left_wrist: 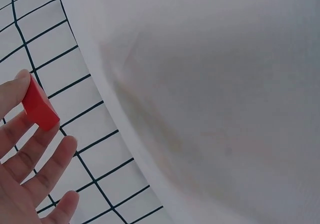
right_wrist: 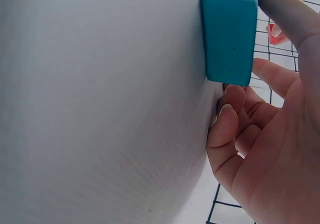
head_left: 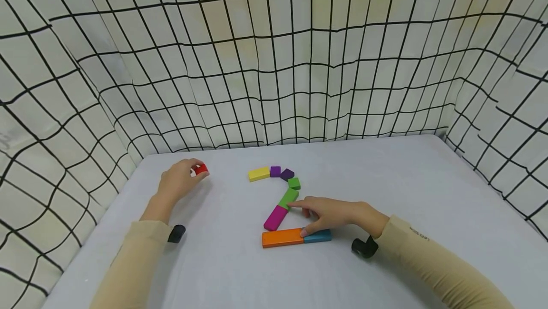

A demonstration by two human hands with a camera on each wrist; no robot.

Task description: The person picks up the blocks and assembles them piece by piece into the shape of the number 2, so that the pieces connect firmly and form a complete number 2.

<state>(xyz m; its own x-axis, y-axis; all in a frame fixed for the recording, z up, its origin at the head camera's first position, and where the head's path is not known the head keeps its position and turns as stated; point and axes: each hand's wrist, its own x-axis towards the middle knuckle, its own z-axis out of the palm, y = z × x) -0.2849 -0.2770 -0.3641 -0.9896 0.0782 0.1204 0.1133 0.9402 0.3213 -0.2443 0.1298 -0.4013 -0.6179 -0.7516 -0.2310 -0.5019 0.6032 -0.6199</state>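
Observation:
My left hand pinches a small red block between thumb and fingertips above the table's left side. In the left wrist view the remaining fingers spread loosely. On the table, my right hand reaches over a figure of coloured blocks. Its index fingertip touches the long green block near the magenta block. The thumb rests where the orange block meets the blue block, its other fingers bent under the palm. Above the green block curve a small green block, two purple blocks and a yellow block.
A white table lies under the blocks. White walls with a black grid net rise behind it and at both sides. Black wrist devices sit under both forearms, close to the tabletop.

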